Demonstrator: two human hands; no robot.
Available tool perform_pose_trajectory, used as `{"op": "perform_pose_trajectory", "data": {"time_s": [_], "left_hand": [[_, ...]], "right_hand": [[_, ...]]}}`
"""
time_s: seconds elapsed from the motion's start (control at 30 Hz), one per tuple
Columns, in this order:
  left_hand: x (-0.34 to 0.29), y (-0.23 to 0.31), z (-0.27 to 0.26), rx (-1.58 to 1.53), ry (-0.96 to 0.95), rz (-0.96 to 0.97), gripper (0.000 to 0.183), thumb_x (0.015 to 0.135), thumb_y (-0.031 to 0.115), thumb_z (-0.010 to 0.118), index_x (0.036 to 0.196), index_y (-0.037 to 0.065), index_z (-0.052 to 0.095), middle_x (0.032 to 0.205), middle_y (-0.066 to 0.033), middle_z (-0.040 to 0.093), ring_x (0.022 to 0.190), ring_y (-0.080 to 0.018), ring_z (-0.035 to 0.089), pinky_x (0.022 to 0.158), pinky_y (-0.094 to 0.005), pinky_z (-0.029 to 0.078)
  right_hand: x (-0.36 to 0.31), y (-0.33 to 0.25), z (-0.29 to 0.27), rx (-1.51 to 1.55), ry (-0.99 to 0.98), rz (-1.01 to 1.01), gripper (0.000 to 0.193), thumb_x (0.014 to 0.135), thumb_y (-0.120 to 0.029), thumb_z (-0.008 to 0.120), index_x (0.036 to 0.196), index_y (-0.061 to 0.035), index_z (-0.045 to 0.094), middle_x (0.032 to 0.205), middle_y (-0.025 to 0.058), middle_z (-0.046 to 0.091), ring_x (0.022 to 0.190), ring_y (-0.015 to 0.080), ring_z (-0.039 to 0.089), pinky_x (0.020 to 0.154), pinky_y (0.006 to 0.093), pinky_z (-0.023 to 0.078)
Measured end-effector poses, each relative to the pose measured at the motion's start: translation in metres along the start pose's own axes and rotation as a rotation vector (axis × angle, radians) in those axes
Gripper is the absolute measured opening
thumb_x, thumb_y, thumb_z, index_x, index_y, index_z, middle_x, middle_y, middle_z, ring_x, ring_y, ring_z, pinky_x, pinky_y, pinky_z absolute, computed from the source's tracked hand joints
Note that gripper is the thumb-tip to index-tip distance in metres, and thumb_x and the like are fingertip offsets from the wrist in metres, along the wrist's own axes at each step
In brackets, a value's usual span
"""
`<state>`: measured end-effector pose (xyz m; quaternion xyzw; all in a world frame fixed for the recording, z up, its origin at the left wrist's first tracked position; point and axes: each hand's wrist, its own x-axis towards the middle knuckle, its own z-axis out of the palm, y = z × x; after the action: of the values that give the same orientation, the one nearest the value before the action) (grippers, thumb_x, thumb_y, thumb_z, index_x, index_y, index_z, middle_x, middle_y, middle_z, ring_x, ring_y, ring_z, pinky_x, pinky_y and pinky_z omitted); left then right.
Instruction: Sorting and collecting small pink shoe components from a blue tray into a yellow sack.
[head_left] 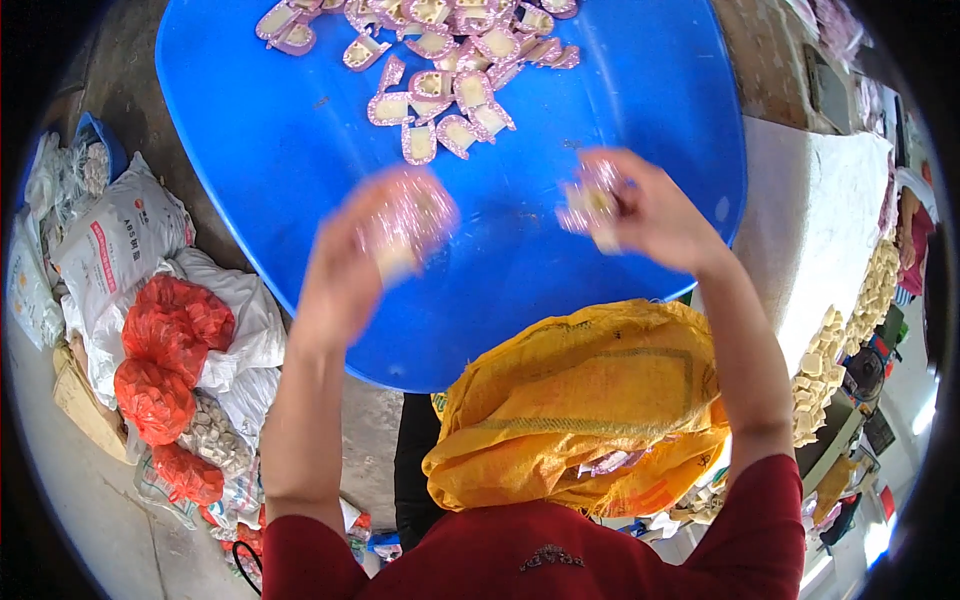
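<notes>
Glittery pink-and-cream rounded plastic pieces point(415, 213): held in curled fingers of left hand point(350, 245) and right hand point(655, 205), frame centre. Possible drop into blue plastic tub point(500, 305) from loose grip.

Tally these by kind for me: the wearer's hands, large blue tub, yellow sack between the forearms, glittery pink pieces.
Left hand and right hand: 2
Large blue tub: 1
Yellow sack: 1
Total: 4
Glittery pink pieces overlap too much to count; excluded.

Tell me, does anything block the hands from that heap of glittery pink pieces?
Nothing visible does; the pink pieces lie on the blue surface beyond the left hand and right hand.
</notes>
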<state>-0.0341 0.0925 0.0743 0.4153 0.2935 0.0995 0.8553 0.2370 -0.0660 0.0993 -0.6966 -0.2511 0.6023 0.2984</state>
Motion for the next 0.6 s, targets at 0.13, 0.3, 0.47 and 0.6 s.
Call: {"op": "perform_pose_trajectory", "data": {"time_s": [0.13,0.3,0.47,0.6], "left_hand": [[-0.066,0.024,0.089,0.123,-0.857,-0.035,0.061,0.081,0.014,0.062,0.137,0.007,0.042,0.133,-0.0142,0.048,0.114,-0.0273,0.052,0.096,-0.0414,0.041],[-0.109,-0.01,0.165,0.671,-1.052,-0.042,0.062,0.076,0.013,0.063,0.135,0.009,0.043,0.126,-0.0198,0.047,0.111,-0.0312,0.052,0.094,-0.0405,0.04],[-0.12,-0.021,0.169,0.686,-0.895,0.201,0.046,0.076,0.011,0.061,0.122,0.01,0.053,0.108,-0.0179,0.058,0.103,-0.0298,0.057,0.086,-0.0411,0.045],[-0.026,0.02,0.09,0.954,-0.008,0.316,0.024,0.078,0.01,0.063,0.102,0.006,0.063,0.095,-0.0105,0.064,0.091,-0.0314,0.061,0.087,-0.0411,0.047]], "right_hand": [[-0.127,-0.041,-0.013,-0.442,-0.534,-0.376,0.059,0.073,-0.005,0.072,0.127,-0.0068,0.05,0.121,0.0138,0.054,0.11,0.0272,0.056,0.089,0.0368,0.05],[-0.224,-0.018,0.016,-0.629,-0.796,0.083,0.066,0.073,-0.006,0.07,0.134,-0.0097,0.045,0.133,0.0131,0.049,0.117,0.0324,0.052,0.098,0.0416,0.044],[-0.206,-0.03,0.012,-0.599,-0.692,0.145,0.055,0.075,-0.01,0.071,0.128,-0.0103,0.053,0.112,0.0117,0.063,0.102,0.0279,0.061,0.085,0.0399,0.051],[-0.113,-0.023,-0.016,-0.581,-0.068,-0.208,0.054,0.075,-0.021,0.074,0.124,-0.0064,0.056,0.114,0.0154,0.06,0.106,0.0305,0.059,0.093,0.039,0.046]]}}
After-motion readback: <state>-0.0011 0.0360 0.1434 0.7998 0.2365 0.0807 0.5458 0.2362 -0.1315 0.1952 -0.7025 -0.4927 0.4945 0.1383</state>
